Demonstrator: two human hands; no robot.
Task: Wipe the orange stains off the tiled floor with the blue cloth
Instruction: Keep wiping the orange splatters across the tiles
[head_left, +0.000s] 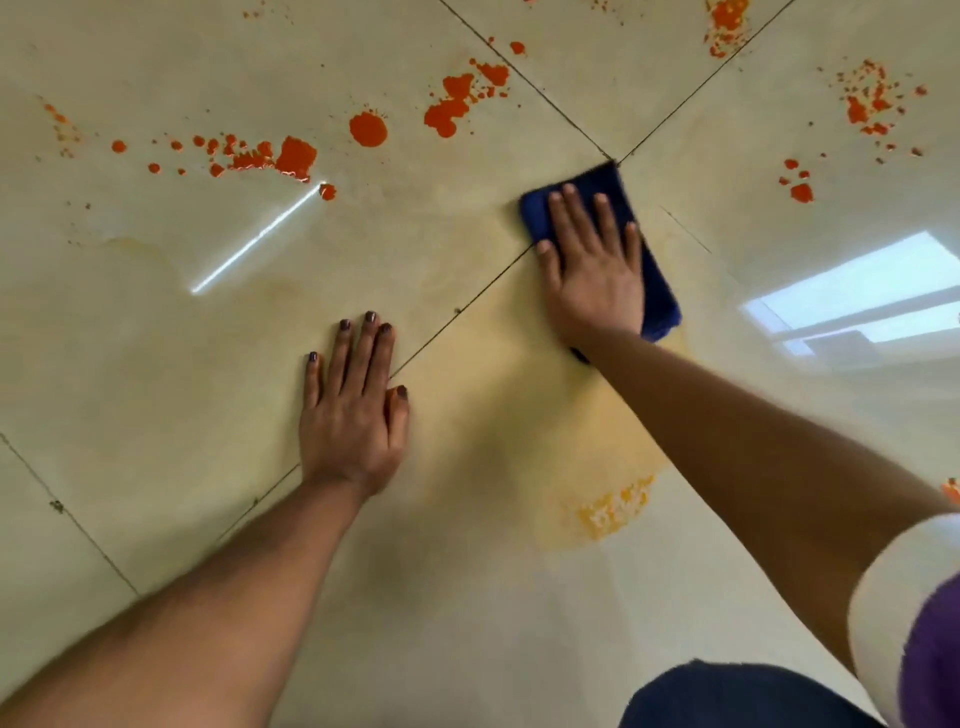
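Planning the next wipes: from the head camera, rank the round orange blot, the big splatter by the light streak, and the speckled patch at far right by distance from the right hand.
From the right hand on the blue cloth:
1. Round orange blot, ahead and to its left.
2. Big splatter by the light streak, farther left.
3. Speckled patch, ahead to the right, about as far as the splatter; too close to call.

My right hand lies flat, fingers spread, on the folded dark blue cloth, pressing it to the glossy cream tiled floor where dark grout lines cross. My left hand is planted palm-down on bare tile. Bright orange splatter stains dot the tiles beyond; a pale yellow-orange smear lies near my right forearm.
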